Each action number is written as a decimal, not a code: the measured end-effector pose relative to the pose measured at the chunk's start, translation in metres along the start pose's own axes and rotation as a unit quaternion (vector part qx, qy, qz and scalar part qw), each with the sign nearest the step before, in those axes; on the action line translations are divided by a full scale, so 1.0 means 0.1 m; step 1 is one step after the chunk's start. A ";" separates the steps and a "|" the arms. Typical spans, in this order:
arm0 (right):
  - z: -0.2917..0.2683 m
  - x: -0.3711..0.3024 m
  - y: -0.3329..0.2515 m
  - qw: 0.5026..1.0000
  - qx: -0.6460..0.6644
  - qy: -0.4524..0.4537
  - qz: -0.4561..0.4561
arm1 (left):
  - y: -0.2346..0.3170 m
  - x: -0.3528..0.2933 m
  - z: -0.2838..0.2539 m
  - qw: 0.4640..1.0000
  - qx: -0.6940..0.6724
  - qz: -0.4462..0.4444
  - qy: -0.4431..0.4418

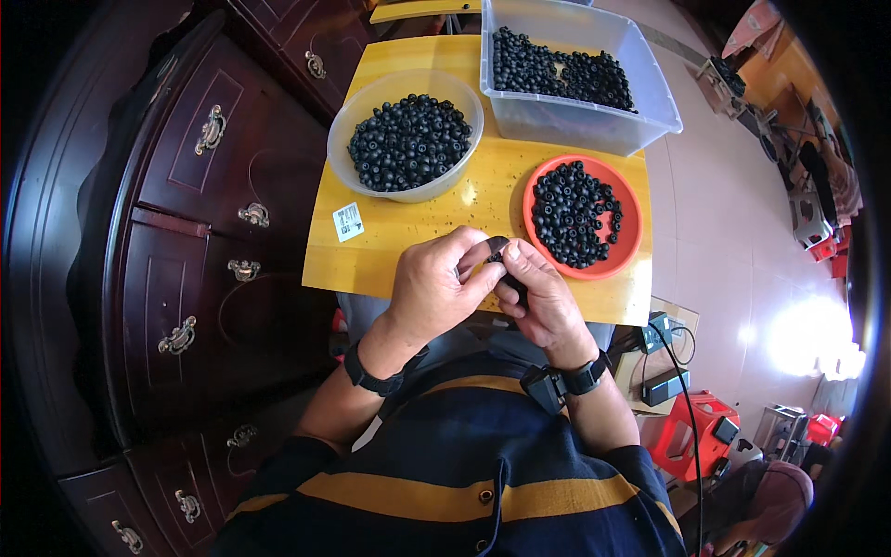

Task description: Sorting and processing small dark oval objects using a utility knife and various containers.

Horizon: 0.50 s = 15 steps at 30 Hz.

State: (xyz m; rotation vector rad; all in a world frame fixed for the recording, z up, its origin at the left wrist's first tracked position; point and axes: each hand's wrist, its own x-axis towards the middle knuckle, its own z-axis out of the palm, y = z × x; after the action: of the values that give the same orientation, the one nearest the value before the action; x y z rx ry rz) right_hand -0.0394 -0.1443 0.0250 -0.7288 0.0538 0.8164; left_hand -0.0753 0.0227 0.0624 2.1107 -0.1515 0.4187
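My left hand (pixel 434 281) and my right hand (pixel 548 302) meet over the near edge of the yellow table, both with fingers closed. Between their fingertips is a small black piece (pixel 496 259), mostly covered by the fingers; it resembles the loose pieces nearby. Some fingertips look dark, as if covered in black. Just beyond my right hand sits an orange-red plate (pixel 631 227) with many small black ring-shaped pieces (pixel 568 209). Farther left, a translucent round bowl (pixel 339 153) holds a heap of the same pieces (pixel 410 139).
A clear plastic bin (pixel 575 125) with more black pieces stands at the table's far right. A white label (pixel 348 222) lies on the yellow table (pixel 436 209). Dark wooden drawers (pixel 176 186) flank the left; a black cable (pixel 690 408) and red stool (pixel 701 432) are at right.
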 end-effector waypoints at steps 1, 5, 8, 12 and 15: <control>-0.03 0.01 0.02 1.000 -0.005 0.000 0.001 | 0.00 -0.02 0.02 1.000 0.011 0.012 0.004; -0.01 -0.03 0.06 0.999 0.034 0.012 0.010 | 0.00 -0.10 0.06 0.998 0.024 0.047 0.020; -0.06 -0.04 0.12 0.997 0.076 -0.018 0.004 | 0.05 -0.13 0.12 0.995 0.012 0.080 0.057; -0.04 -0.08 0.15 0.996 0.088 -0.011 0.000 | -0.01 -0.21 0.15 0.991 0.020 0.110 0.070; -0.09 -0.09 0.14 0.995 0.101 -0.015 -0.006 | -0.02 -0.23 0.08 0.996 0.005 0.084 0.038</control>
State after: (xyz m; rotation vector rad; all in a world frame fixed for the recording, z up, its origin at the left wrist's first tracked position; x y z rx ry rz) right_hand -0.0527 -0.1490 0.0129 -0.5250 0.1029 0.7979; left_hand -0.0943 0.0162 0.0488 2.0949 -0.2849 0.6004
